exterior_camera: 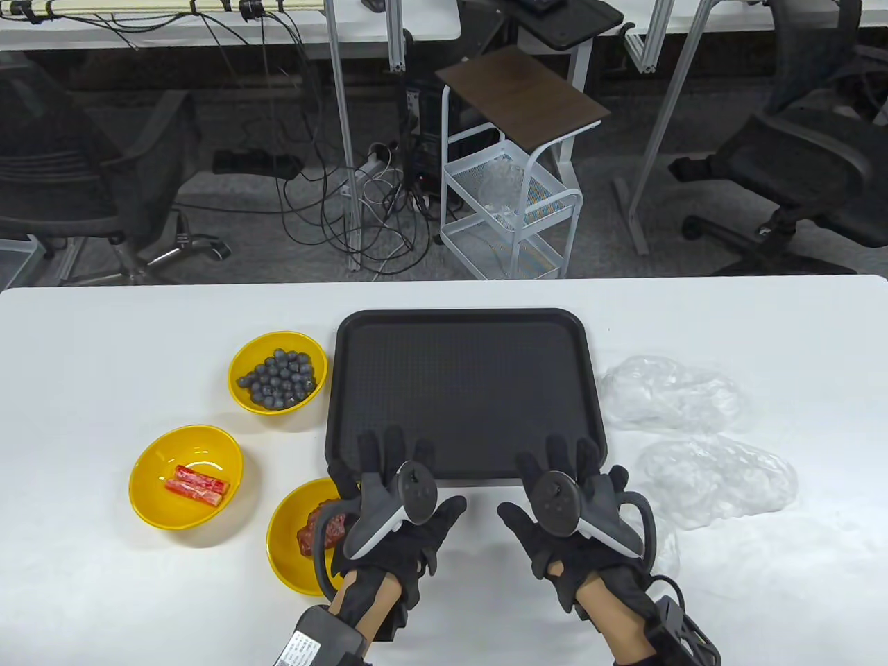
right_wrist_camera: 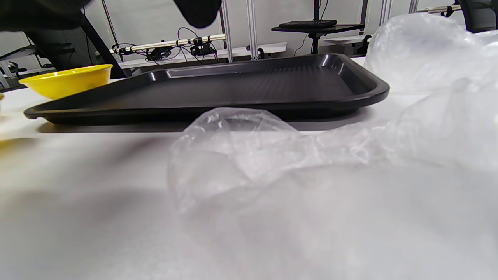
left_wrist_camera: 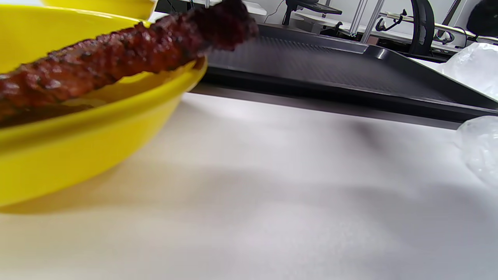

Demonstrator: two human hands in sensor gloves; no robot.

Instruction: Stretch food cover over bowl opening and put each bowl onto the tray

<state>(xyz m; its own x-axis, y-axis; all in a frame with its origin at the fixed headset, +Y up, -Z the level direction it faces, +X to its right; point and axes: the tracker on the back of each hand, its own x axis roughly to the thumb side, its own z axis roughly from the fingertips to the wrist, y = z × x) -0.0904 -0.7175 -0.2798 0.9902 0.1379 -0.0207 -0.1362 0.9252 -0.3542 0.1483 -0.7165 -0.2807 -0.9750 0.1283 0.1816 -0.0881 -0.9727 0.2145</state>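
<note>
Three round yellow plastic bowls sit left of the tray, all uncovered: one with red-and-white sticks (exterior_camera: 186, 476), one with dark berries (exterior_camera: 277, 372), one with dark red meat (exterior_camera: 302, 535) half under our left hand (exterior_camera: 395, 513). We've done nothing yet; three covers and three placements remain. The black rectangular plastic tray (exterior_camera: 463, 393) is empty, with its near rim under our fingertips. Both hands hover with fingers spread, holding nothing; right hand (exterior_camera: 572, 517) is just left of the crumpled clear plastic food covers (exterior_camera: 694, 444). There is bare white table (exterior_camera: 479, 596) between the hands and tight clearance where bowls meet the tray edge.
</note>
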